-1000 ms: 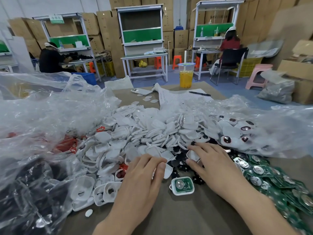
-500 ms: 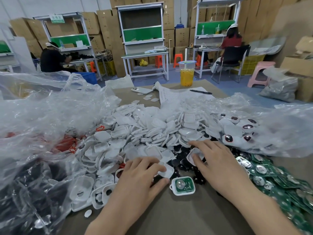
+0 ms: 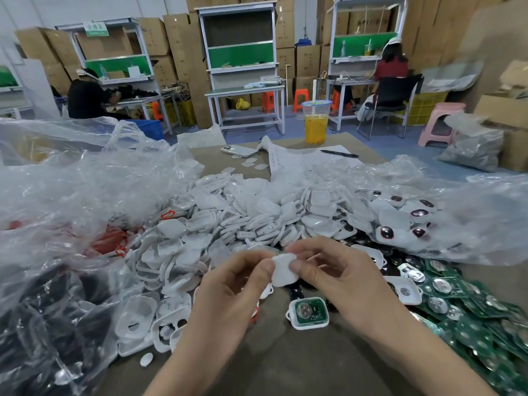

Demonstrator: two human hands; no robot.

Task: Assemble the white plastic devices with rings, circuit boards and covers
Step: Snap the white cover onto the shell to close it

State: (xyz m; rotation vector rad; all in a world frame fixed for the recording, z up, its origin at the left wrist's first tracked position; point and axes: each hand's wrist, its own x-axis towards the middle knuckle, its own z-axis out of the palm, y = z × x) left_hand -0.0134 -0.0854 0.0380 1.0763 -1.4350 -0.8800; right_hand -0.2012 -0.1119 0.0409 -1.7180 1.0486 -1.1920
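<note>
Both hands are now lifting out of the pile (image 3: pixel 257 212): the left hand (image 3: pixel 237 284) and right hand (image 3: pixel 340 278) are pinching one white cover (image 3: pixel 283 270) between thumbs and fingers (image 3: pixel 303 248), just above the base (image 3: pixel 311 327) with its board (image 3: pixel 308 310) waiting on the surface (image 3: pixel 285 364), so capping is likely coming next

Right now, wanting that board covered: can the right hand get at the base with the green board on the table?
Probably yes: the base lies uncovered close beside the right hand, though that hand and the left hand both pinch a white plastic piece.
</note>
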